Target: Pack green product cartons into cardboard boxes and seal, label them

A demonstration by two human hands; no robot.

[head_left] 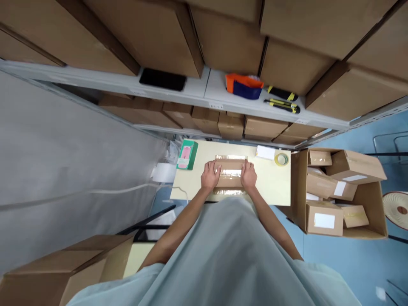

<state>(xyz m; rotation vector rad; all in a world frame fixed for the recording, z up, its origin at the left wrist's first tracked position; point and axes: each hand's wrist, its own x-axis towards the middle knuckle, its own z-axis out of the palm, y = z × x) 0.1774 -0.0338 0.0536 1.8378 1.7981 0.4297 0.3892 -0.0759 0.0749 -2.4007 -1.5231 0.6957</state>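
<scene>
A small brown cardboard box [228, 180] with clear shiny tape across it lies on the pale yellow table [270, 191], close to my body. My left hand [210, 175] grips its left end, thumb over the top. At the opposite end my right hand [249, 175] holds the box in the same way. Clear tape strips also show along the far and near sides of the box. To the right on the table are a roll of tape [281, 159] and a white box [265, 152]. A green box with a pink picture [187, 154] stands at the left.
A large open carton [296, 187] filled with several small boxes stands right of the table. Above, a shelf [194, 87] carries big cartons, a black phone [162, 79], an orange and blue packet [244, 86] and two utility knives [283, 105]. A white cable [117, 190] crosses at left.
</scene>
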